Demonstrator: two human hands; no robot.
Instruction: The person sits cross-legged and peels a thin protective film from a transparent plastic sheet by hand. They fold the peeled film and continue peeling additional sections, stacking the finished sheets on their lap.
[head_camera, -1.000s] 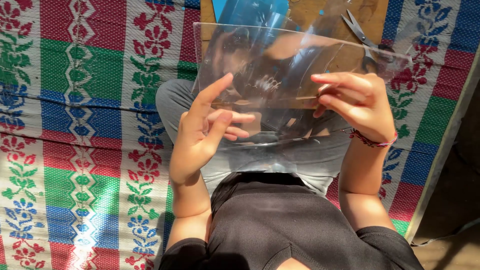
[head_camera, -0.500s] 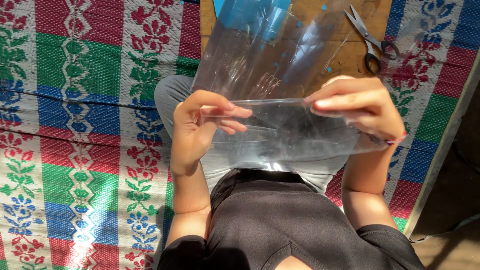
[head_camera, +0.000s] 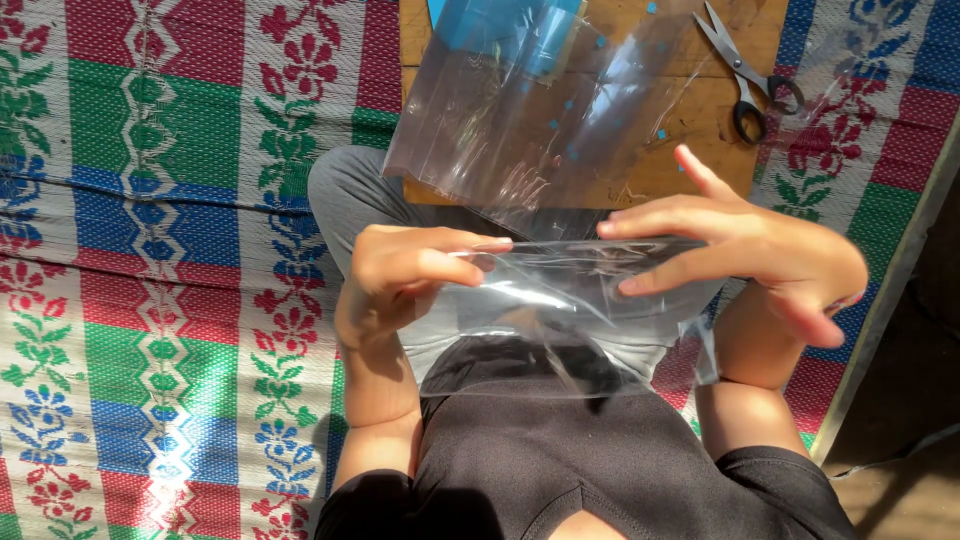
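Observation:
I sit on a woven mat and hold a clear plastic sheet (head_camera: 545, 300) over my lap. The sheet is bent along a crease that runs between my two hands; its far half lies out over a wooden board (head_camera: 690, 110), its near half hangs toward my body. My left hand (head_camera: 405, 270) pinches the left end of the crease with thumb and fingers. My right hand (head_camera: 745, 250) presses its fingers on the right end, index finger lifted. Small blue specks dot the far half.
Black-handled scissors (head_camera: 745, 75) lie on the board at the upper right. A blue sheet (head_camera: 500, 25) sits under the plastic at the board's far edge. The red, green and blue patterned mat (head_camera: 150, 250) surrounds me; a dark floor edge (head_camera: 900, 300) runs along the right.
The flat raised sheet has been folded down toward my lap. Both hands dropped from the sheet's sides to the ends of the new crease, drawing nearer my body.

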